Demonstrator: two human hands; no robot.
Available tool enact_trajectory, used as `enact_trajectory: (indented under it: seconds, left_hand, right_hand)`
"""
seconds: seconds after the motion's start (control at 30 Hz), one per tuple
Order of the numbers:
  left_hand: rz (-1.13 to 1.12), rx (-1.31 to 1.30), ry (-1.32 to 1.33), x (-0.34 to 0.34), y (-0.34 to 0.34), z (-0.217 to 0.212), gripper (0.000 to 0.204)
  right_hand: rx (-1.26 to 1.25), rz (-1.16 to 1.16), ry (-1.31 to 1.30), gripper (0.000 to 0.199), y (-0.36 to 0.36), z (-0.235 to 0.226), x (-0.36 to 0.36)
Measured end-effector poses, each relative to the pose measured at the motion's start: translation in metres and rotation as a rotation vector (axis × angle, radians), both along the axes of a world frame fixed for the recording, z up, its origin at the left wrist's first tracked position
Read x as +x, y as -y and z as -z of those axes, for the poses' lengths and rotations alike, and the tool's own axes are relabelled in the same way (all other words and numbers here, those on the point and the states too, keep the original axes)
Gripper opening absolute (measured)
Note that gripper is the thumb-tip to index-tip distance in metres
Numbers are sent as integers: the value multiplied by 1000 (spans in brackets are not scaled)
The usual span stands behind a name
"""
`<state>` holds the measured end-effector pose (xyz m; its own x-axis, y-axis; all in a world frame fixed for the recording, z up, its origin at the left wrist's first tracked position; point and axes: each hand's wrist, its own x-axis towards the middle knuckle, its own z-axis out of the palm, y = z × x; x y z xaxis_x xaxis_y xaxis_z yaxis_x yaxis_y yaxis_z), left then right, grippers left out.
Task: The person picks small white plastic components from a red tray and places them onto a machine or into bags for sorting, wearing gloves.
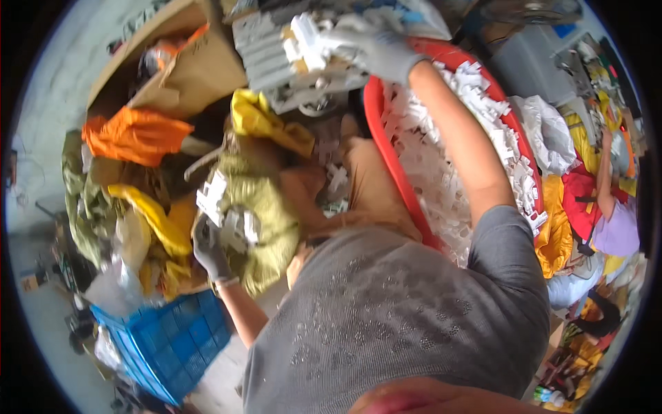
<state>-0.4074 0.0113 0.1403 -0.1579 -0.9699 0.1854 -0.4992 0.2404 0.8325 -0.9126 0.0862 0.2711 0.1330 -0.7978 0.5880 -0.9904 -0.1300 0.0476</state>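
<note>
My left hand, in a grey glove, is at the mouth of an olive woven sack on the left. Its fingers are closed on a white plastic piece, while more white pieces show in the sack's opening. Stretched far forward, my gloved right hand reaches over a grey metal surface. White plastic parts are at its fingertips, but blur hides whether the fingers grip them. Below my right forearm lies a long red tub heaped with small white plastic pieces.
A cardboard box stands at the far left, with orange cloth and a yellow bag nearby. A blue crate sits at lower left. At right, another person in a lilac top is beside colourful bags and a white sack.
</note>
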Motion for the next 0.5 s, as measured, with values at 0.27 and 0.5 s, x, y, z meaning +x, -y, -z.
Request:
enact_trajectory:
  seconds: [0.27,0.5]
  left_hand:
    - [-89,265,156,28,-12,27,35]
    - [9,230,383,37,5,55,38]
  right_hand:
    - [-17,210,445,31,-107,75,-34]
    - [342,720,935,30,-251,187,-41]
